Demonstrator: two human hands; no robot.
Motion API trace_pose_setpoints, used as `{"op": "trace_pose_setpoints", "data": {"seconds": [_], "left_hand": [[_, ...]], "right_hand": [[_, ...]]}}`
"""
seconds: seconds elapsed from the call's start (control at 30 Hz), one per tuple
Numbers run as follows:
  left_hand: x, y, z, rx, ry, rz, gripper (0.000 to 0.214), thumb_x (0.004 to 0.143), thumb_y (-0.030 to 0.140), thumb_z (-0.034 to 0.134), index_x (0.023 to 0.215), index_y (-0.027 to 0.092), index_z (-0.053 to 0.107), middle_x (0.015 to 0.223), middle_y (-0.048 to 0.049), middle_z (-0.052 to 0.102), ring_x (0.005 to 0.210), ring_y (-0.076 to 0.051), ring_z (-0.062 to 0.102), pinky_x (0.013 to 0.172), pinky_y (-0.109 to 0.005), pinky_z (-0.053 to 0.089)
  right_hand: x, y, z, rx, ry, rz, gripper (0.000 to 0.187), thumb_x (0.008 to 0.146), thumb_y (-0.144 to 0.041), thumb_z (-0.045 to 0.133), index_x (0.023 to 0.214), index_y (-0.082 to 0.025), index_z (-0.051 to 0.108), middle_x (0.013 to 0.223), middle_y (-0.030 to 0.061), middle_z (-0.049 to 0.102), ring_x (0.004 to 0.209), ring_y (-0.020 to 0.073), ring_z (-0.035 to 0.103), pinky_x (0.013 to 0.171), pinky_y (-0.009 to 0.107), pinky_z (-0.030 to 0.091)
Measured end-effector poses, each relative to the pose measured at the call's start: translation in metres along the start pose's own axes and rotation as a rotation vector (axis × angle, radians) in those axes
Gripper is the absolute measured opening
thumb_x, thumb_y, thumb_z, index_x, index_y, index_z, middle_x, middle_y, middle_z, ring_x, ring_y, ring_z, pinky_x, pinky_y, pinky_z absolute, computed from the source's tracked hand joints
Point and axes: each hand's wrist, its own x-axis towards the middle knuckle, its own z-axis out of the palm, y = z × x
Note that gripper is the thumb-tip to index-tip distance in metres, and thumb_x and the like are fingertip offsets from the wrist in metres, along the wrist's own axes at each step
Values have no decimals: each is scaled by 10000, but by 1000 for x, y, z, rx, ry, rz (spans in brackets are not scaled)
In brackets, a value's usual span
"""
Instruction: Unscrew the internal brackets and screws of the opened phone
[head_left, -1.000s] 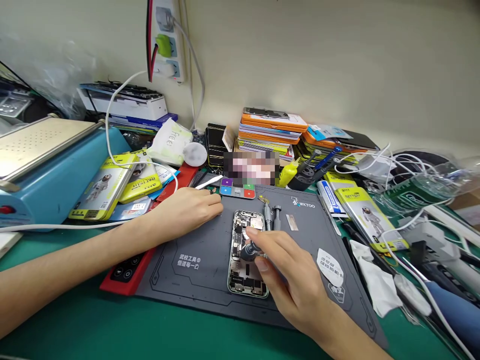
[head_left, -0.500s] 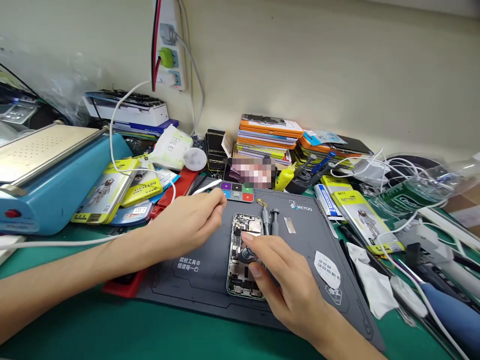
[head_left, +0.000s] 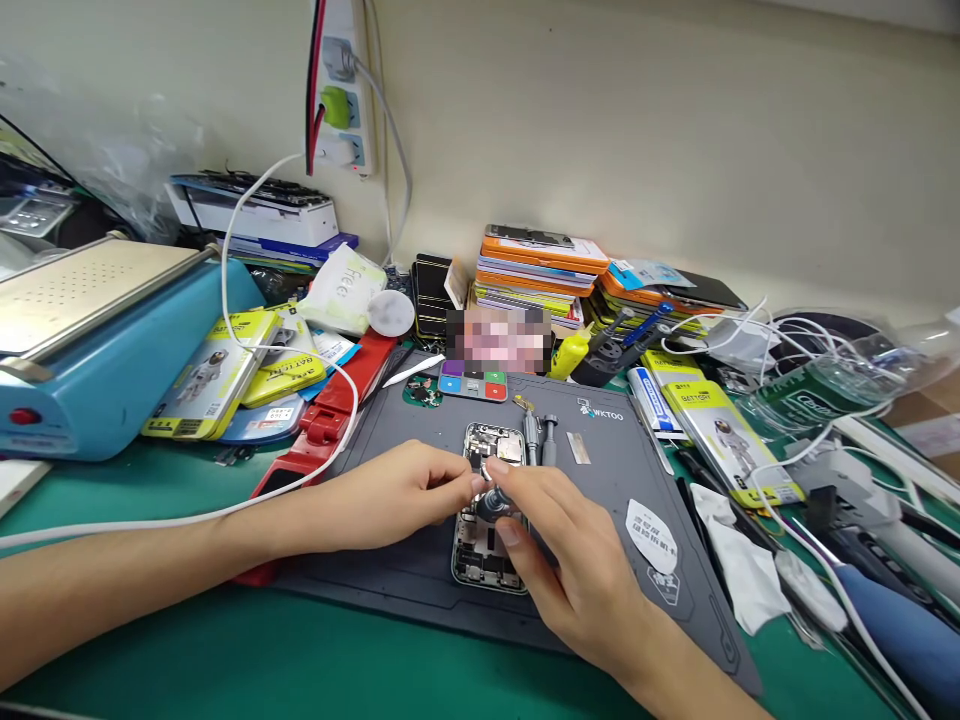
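Observation:
An opened phone (head_left: pixel 466 565) with its inner parts bare lies upright on a dark grey mat (head_left: pixel 375 570). Over it, my right hand (head_left: pixel 574 545) grips a dark grey screwdriver (head_left: pixel 493 505) between thumb and fingers, seen almost end-on. From the left, my left hand (head_left: pixel 416 490) reaches over the phone's edge, thumb and forefinger pinched close beside the screwdriver. Whatever may be in that pinch is too small to tell. Two more grey screwdrivers (head_left: pixel 550 445) lie just right of the phone's top.
A screw tray with coloured squares (head_left: pixel 472 386) sits at the mat's back edge. Left are a red tool (head_left: pixel 322 425), yellow battery packs (head_left: pixel 214 375) and a blue machine (head_left: pixel 135 350). A white sticker (head_left: pixel 651 537), cables and a plastic bottle (head_left: pixel 817 395) are on the right.
My left hand has come down and right from above the mat to the phone, its fingertips now beside the screwdriver. My right hand keeps its grip in nearly the same place.

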Motion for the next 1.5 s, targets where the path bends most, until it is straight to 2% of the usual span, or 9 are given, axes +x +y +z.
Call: {"op": "trace_pose_setpoints", "data": {"seconds": [0.13,0.27,0.57,0.8,1.03,1.13,1.3,1.4,1.5], "left_hand": [[0,3,-2,-116,-72,-111,446,1094,551,439,868,195,585,661,55,472,582,-133,406,546,-255,309],[0,4,-3,-158,-77,-128,440,1100,545,436,861,198,560,680,54,491,580,-127,431,566,-253,345],[3,-5,-2,-155,-55,-112,477,1113,569,422,830,199,522,668,59,495,582,-118,447,580,-272,365],[2,-1,-2,-209,-46,-84,446,1129,551,415,850,210,481,675,73,484,581,-105,447,594,-262,387],[4,-8,3,-473,57,-52,400,1109,584,489,942,221,479,690,101,486,531,-69,429,521,-199,365],[5,-7,1,-516,119,-73,422,1067,604,571,937,210,492,689,99,510,525,-54,455,501,-180,326],[6,-2,-1,-482,109,-84,504,937,668,731,936,184,589,700,74,568,545,-64,518,483,-179,338],[6,-2,-1,-451,95,-101,451,930,619,764,953,185,643,690,67,583,565,-81,552,470,-183,336],[5,-3,-2,-443,84,-115,352,940,525,784,979,189,689,749,49,647,598,-88,604,490,-186,390]], "right_hand": [[-1,0,0,-6,-9,5,622,1028,-47,550,1615,-234,466,1175,109,782,1104,251,747,870,390,671],[-2,-1,1,7,-11,6,649,1018,-25,552,1631,-211,444,1165,113,770,1104,251,729,873,383,656],[-4,0,2,33,-40,23,676,1014,-10,546,1649,-200,412,1212,118,754,1099,241,699,904,374,630],[-5,-1,1,20,-42,37,685,1020,-30,554,1658,-214,386,1271,113,756,1081,235,706,917,370,630],[-5,-1,3,12,-49,54,733,1035,-62,567,1701,-228,309,1434,139,714,1200,243,732,1011,389,634],[-4,1,4,0,-27,30,780,1020,-54,601,1713,-229,288,1393,133,739,1150,250,751,975,396,651],[-5,4,6,1,23,-28,832,987,-7,651,1707,-250,314,1213,102,793,1003,252,768,857,397,673],[-10,3,7,47,94,39,839,981,12,647,1697,-292,334,1253,101,770,1031,243,780,874,404,681],[-14,-1,7,128,198,189,788,1005,-8,631,1670,-333,362,1316,111,736,1089,242,790,885,416,692]]}}
